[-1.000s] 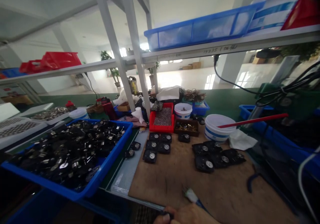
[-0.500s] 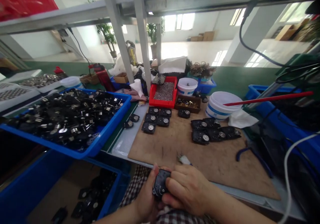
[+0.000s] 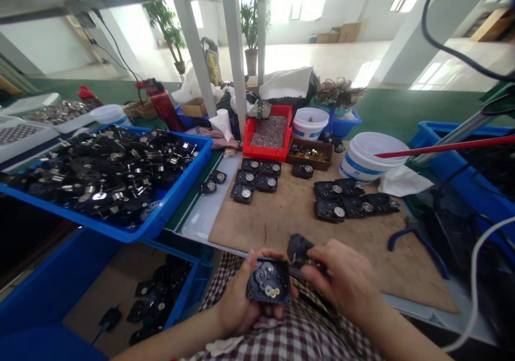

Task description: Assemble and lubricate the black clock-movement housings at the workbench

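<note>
In the head view, the left hand point(image 3: 237, 299) grips an open black housing point(image 3: 261, 292) with small gears point(image 3: 272, 291) inside, near the brown board's point(image 3: 277, 224) near edge. The right hand point(image 3: 346, 275) pinches a dark piece point(image 3: 298, 248) just to the right; black units point(image 3: 266, 183) sit farther away on the board.

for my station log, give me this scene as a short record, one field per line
left hand: holds an open black casing, gears showing inside
right hand: holds a dark cover-like part, apart from the casing
brown board: black units in two groups, plus one alone
behind the units: red bin, white bucket with red stick
far left: blue tray heaped with black parts
</note>
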{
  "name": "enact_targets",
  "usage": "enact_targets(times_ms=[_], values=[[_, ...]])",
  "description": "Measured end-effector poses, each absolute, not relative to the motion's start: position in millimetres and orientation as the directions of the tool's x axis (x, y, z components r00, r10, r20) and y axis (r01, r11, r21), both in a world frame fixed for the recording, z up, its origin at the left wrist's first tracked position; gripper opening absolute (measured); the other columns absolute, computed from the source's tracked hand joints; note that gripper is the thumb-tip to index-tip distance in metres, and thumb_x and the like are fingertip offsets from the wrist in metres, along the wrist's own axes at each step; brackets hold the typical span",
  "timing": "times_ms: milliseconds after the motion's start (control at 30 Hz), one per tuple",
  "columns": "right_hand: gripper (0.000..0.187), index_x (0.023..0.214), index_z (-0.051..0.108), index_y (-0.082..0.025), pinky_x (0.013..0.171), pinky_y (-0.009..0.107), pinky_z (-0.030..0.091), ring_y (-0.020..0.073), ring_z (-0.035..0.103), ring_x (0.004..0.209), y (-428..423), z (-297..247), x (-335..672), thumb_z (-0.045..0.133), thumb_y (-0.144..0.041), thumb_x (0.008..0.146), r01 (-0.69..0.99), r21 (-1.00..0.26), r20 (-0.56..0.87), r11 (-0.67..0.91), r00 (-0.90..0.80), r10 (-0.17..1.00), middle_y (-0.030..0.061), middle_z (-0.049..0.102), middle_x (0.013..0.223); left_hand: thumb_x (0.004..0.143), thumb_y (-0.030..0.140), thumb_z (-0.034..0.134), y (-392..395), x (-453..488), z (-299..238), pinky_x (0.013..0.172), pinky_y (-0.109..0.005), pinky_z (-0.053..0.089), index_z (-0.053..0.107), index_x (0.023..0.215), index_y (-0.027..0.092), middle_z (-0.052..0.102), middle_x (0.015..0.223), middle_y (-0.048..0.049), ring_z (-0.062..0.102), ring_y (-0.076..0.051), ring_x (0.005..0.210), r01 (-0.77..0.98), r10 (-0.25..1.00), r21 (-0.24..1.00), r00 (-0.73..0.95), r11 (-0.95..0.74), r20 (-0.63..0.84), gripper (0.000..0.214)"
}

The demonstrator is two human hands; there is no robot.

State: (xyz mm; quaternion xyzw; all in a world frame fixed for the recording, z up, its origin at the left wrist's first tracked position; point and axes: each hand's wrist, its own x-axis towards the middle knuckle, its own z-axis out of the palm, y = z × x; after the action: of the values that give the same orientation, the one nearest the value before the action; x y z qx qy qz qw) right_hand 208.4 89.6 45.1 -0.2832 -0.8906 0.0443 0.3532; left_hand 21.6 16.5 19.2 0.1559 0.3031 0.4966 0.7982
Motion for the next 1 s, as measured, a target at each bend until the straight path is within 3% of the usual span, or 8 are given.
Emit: enact_targets(times_ms=[67,167,267,333,433,533,767,1000], values=[[0.036,0.085,0.054,-0.018,0.054,0.027,0.04,0.0161,0.059,0.06,98.5,26.9,233.8,0.035,-0.045,0.101,0.673,-0.285,0.426,0.683,-0.549,0.719,0.002,0.06,0.069,0.088,0.063,0.039,18.6,16.5,20.6,0.048,-0.021,0.037,0.047,0.106,0.019,0.071,0.083,-0.0116,0.068,-0.02,0.059,-0.686,0.894,0.574,0.327,0.447,-0.306,0.048],[0.044,0.084,0.057,-0.019,0.053,0.029,0.043,0.0183,0.062,0.061,106.6,0.1,267.6,0.03,-0.051,0.1,0.763,-0.241,0.281,0.6,-0.537,0.796,0.0028,0.063,0.071,0.085,0.053,0.051,26.0,9.0,30.3,0.059,-0.024,0.043,0.047,0.103,0.018,0.07,0.096,-0.0157,0.07,-0.026,0.079,-0.668,0.895,0.596,0.324,0.446,-0.307,0.04],[0.043,0.094,0.059,-0.018,0.06,0.032,0.047,0.0217,0.063,0.072,105.6,-4.6,280.2,0.032,-0.051,0.099,0.778,-0.231,0.265,0.584,-0.527,0.807,0.0061,0.064,0.081,0.08,0.042,0.061,38.4,5.8,41.4,0.07,-0.031,0.046,0.049,0.104,0.017,0.069,0.102,-0.0156,0.069,-0.029,0.086,-0.623,0.881,0.622,0.34,0.473,-0.329,0.038],[0.038,0.103,0.058,-0.017,0.07,0.035,0.049,0.0238,0.061,0.083,101.1,7.8,273.9,0.037,-0.048,0.098,0.776,-0.258,0.326,0.575,-0.49,0.808,0.0093,0.061,0.093,0.077,0.034,0.064,48.5,7.4,47.1,0.067,-0.03,0.045,0.049,0.103,0.017,0.07,0.099,-0.0141,0.069,-0.028,0.082,-0.563,0.872,0.666,0.324,0.489,-0.367,0.035],[0.022,0.11,0.057,-0.019,0.071,0.031,0.049,0.0202,0.059,0.084,92.6,37.1,248.3,0.046,-0.034,0.097,0.653,-0.421,0.407,0.63,-0.484,0.774,0.0076,0.057,0.095,0.074,0.029,0.065,63.6,14.4,52.6,0.056,-0.025,0.041,0.05,0.1,0.018,0.07,0.089,-0.01,0.068,-0.024,0.073,-0.472,0.857,0.715,0.288,0.516,-0.428,0.032],[0.019,0.11,0.057,-0.023,0.061,0.026,0.046,0.0163,0.056,0.073,89.2,58.7,218.4,0.044,-0.021,0.097,0.465,-0.557,0.343,0.688,-0.626,0.7,0.0033,0.055,0.084,0.071,0.027,0.066,75.8,22.2,54.4,0.06,-0.024,0.041,0.055,0.095,0.017,0.066,0.083,-0.0041,0.061,-0.016,0.07,-0.433,0.877,0.763,0.233,0.48,-0.42,0.028],[0.016,0.09,0.061,-0.02,0.059,0.028,0.042,0.0188,0.057,0.069,107.4,63.9,195.7,0.047,-0.012,0.09,0.56,-0.479,0.177,0.676,-0.693,0.699,0.0032,0.057,0.078,0.075,0.026,0.064,95.8,28.6,45.5,0.069,-0.024,0.041,0.059,0.095,0.018,0.058,0.082,0.0006,0.051,-0.014,0.074,-0.317,0.923,0.869,0.202,0.379,-0.328,0.022],[0.011,0.076,0.06,-0.02,0.055,0.025,0.039,0.0162,0.057,0.062,143.3,63.5,189.5,0.058,-0.012,0.084,0.734,-0.376,0.196,0.565,-0.533,0.823,0.0013,0.057,0.074,0.079,0.031,0.064,136.1,34.5,44.4,0.073,-0.024,0.04,0.058,0.096,0.018,0.057,0.084,0.0002,0.051,-0.016,0.08,-0.215,0.98,0.959,0.117,0.182,-0.16,0.022]])
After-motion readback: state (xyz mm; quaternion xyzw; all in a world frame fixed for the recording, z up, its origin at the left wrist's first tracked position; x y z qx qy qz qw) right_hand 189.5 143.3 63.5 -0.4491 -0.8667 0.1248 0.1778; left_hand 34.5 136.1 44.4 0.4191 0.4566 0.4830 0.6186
